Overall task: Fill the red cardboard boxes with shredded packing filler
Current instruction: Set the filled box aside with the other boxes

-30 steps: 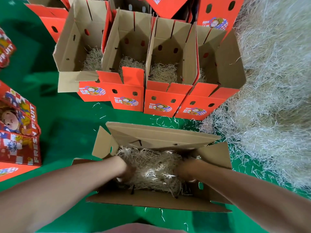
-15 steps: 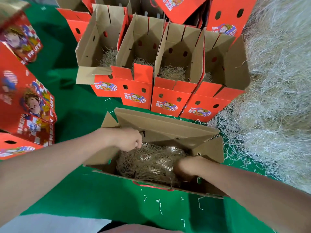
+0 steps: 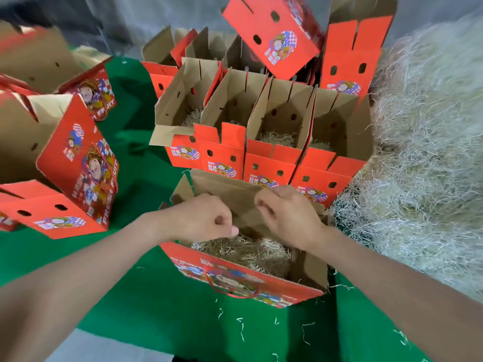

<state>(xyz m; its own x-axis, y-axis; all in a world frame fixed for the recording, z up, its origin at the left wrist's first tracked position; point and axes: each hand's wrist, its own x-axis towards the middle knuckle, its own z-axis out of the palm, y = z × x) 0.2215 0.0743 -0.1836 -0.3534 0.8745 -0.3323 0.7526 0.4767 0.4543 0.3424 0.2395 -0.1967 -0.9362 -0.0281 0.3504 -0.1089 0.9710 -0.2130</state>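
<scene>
Now both hands are up out of the box (image 3: 243,279) nearest the mat's near edge. Half a second ago the right hand (image 3: 286,216) was sunk in the filler (image 3: 243,250); it is now raised in front of the brown far flap (image 3: 224,190), fingers curled. I cannot tell whether it grips the flap. The left hand (image 3: 206,218) has shifted a little lower and nearer the right, also curled, thumb tip against the forefinger; whether it pinches anything I cannot tell. The filler lies as a bed across the box's floor, below both hands. The box's red printed front wall with its cord handle now shows, where earlier mostly brown flap did. Behind it a row of open boxes (image 3: 271,163) stands on the green mat (image 3: 162,296), each with some filler inside. At the mat's right edge rises the big filler pile (image 3: 423,152); more boxes (image 3: 78,163) lie toward the left edge.
</scene>
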